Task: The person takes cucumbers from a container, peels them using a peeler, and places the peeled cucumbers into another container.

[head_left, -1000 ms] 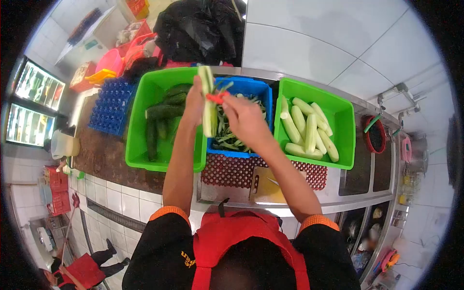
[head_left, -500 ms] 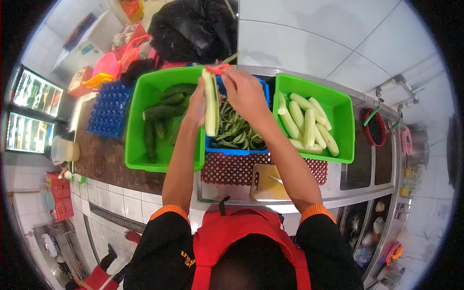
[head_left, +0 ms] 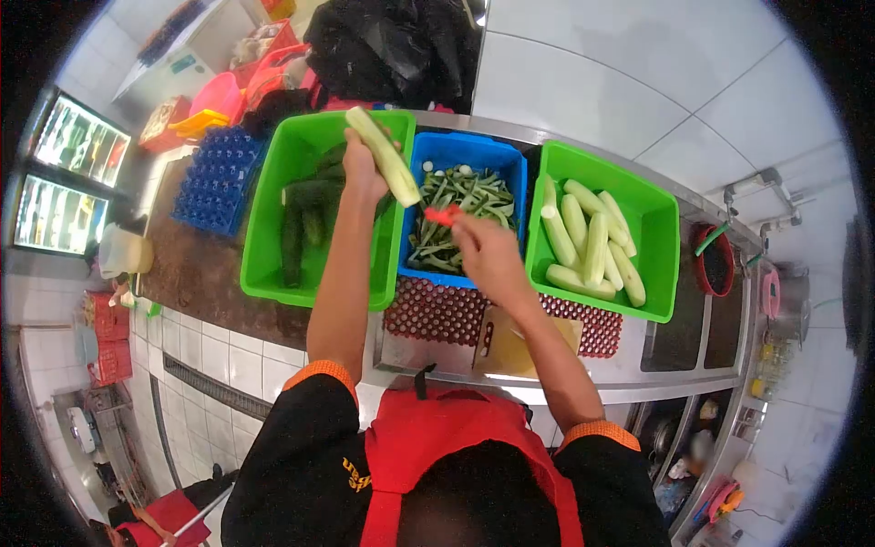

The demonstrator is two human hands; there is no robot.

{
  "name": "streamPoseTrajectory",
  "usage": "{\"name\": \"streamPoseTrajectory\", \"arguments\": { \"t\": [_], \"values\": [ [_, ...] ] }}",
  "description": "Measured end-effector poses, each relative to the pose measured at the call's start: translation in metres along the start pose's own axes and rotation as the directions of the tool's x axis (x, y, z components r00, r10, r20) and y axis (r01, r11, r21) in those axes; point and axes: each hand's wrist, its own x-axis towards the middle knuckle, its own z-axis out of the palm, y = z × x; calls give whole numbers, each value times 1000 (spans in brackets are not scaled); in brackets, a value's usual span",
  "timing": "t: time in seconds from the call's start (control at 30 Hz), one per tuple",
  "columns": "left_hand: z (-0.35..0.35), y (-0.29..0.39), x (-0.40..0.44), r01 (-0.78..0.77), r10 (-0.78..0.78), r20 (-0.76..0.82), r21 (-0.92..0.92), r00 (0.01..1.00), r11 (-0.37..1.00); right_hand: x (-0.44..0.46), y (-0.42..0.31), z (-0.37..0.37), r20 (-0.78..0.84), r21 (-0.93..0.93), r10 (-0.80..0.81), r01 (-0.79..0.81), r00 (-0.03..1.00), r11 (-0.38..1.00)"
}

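A pale, mostly peeled cucumber-like vegetable [head_left: 386, 157] is tilted in my left hand [head_left: 365, 171], over the right side of a green tub [head_left: 255, 264]. My right hand [head_left: 488, 251] is closed on a red peeler [head_left: 444, 215], just below and right of the vegetable's lower end and apart from it. Beneath the peeler, green peel strips [head_left: 456, 205] fill part of a blue tub [head_left: 518, 169]. Dark green unpeeled vegetables [head_left: 314, 196] lie in the left tub. Several pale peeled ones [head_left: 595, 246] lie in the right green tub [head_left: 661, 246].
Near the counter's front edge, a yellowish cutting board [head_left: 519, 346] sits by a red perforated mat [head_left: 433, 312]. A blue egg tray [head_left: 214, 182] is at the left, a red bucket [head_left: 715, 262] at the right. Another person [head_left: 173, 521] is at the lower left.
The vegetable has gone from upright to tilted, its upper end now leaning left. My right hand and the peeler have come down from its top and stand away from it.
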Motion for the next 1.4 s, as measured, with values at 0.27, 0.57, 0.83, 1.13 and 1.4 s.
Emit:
{"name": "streamPoseTrajectory", "arguments": {
  "t": [0.27,0.57,0.83,1.13,1.4],
  "values": [
    [44,-8,-37,77,-98,155,136,983,988,67,-23,-12,-152,-23,-167,166,974,986],
    [12,4,-10,4,5,-105,90,994,996,-5,-14,2,86,-74,29,-23,996,997],
    [31,14,-25,58,-56,-20,170,998,984,25,-2,-24,-47,189,55,-45,997,981],
    [47,2,-55,12,-135,272,409,953,913,72,-21,-35,-171,-48,-78,71,982,996],
    [41,3,-54,40,-206,314,464,927,885,98,-23,-27,-232,0,-162,166,959,986]
  ]
}}
